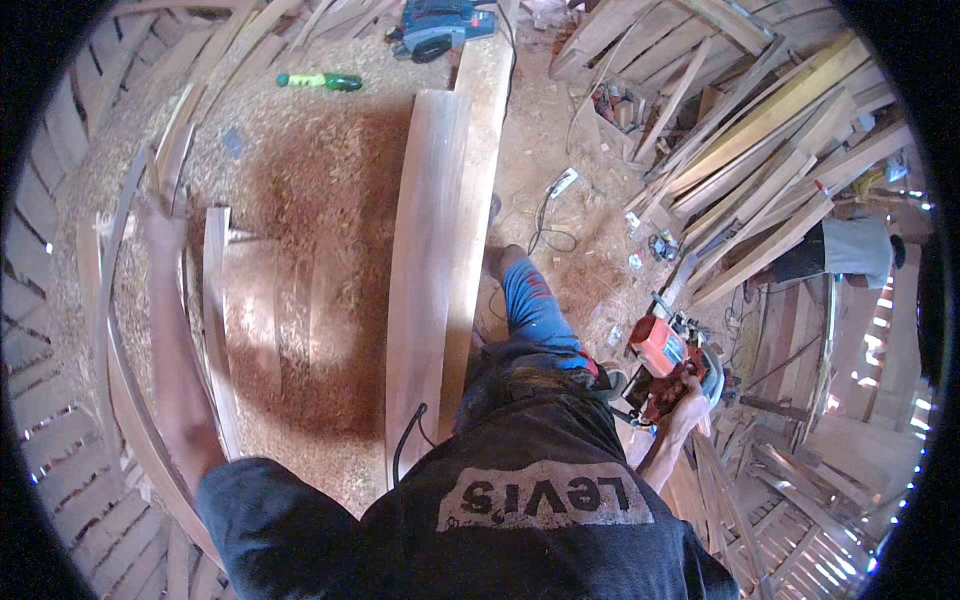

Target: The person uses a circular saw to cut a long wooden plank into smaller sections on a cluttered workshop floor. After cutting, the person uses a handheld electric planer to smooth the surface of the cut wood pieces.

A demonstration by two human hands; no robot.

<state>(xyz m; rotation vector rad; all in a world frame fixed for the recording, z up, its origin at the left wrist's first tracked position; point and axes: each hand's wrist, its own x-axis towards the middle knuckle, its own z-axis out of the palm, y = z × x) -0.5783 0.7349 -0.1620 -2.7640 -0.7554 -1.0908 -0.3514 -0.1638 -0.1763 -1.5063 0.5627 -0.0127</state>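
Observation:
Stretched out to the far left, my left hand (166, 222) is smeared by motion. It is among long thin wood strips (122, 330), and whether its fingers grip one cannot be made out. On the right, my right hand (688, 402) is closed round the handle of an orange circular saw (660, 345) with a curved grey guard, held beside my hip. A long pale board (425, 250) lies lengthwise in front of me, left of my leg, next to a lighter plank (482, 150).
A blue electric planer (440, 30) rests at the far end. Wood shavings surround a green bottle (320, 81). A white power strip (562, 181) and looped cord lie on the floor. Stacked planks (770, 150) lean at the right, near another person (850, 250) bending over.

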